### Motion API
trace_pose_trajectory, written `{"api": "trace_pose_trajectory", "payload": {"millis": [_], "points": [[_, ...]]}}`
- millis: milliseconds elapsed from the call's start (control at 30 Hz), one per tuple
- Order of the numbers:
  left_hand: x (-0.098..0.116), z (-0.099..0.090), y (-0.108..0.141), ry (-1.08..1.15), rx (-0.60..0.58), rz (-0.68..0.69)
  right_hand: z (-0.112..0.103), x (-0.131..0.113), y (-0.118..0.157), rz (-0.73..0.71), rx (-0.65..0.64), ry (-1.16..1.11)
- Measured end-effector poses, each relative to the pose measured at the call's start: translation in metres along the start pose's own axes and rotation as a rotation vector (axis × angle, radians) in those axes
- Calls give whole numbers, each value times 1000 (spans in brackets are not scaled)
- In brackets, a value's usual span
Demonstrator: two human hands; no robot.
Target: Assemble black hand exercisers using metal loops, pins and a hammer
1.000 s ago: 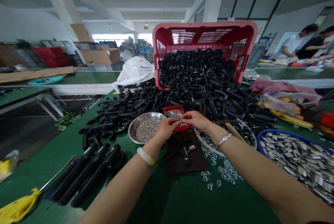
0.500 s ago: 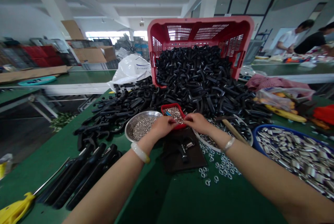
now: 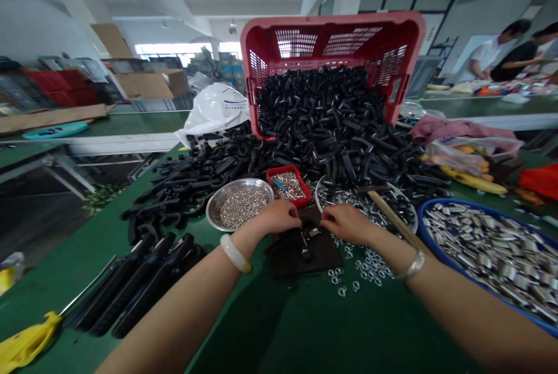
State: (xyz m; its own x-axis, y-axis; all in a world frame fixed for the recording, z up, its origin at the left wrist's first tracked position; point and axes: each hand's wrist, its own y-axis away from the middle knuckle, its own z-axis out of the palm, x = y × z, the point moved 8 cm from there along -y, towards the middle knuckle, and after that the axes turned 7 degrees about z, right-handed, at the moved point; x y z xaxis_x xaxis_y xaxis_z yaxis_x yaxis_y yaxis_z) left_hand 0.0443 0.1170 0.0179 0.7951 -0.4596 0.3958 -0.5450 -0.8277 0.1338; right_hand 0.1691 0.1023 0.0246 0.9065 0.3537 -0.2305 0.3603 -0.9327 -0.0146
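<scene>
My left hand [image 3: 282,216] is closed in a pinch at the far left part of a dark square pad [image 3: 283,261]. Facing it, my right hand [image 3: 346,223] pinches at the pad's right edge; anything in either set of fingertips is too small to make out. Between the hands a black plastic part [image 3: 305,251] lies on the pad, with a small metal coil spring [image 3: 314,232] beside it. Just beyond my fingers stands a red tray [image 3: 308,194] of small metal pins, with a blue-handled screwdriver [image 3: 279,184] lying in it.
A steel bowl [image 3: 210,217] of small rings stands left. At right are loose nuts [image 3: 372,266], a hammer [image 3: 392,217] and a blue basin [image 3: 429,246] of metal sleeves. Black parts spill from a red crate [image 3: 410,81]. Black handles [image 3: 126,287] and a yellow-handled tool [image 3: 30,342] lie front left.
Both hands have drawn back from the red tray toward me, over the pad, and have moved slightly apart. The view has shifted a little.
</scene>
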Motion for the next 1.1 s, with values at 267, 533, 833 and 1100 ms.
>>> {"api": "trace_pose_trajectory", "payload": {"millis": [267, 533, 833, 1100], "points": [[20, -4, -6, -230, -74, -29, 3, 3, 4, -9, -2, 12], [35, 8, 14, -416, 93, 21, 4, -1, 1, 1, -21, 150], [35, 27, 56, -395, 265, 156, 5, -23, 1, -39, -5, 380], [26, 36, 55, -338, 257, 123, 2, -20, -5, -27, -34, 340]]}}
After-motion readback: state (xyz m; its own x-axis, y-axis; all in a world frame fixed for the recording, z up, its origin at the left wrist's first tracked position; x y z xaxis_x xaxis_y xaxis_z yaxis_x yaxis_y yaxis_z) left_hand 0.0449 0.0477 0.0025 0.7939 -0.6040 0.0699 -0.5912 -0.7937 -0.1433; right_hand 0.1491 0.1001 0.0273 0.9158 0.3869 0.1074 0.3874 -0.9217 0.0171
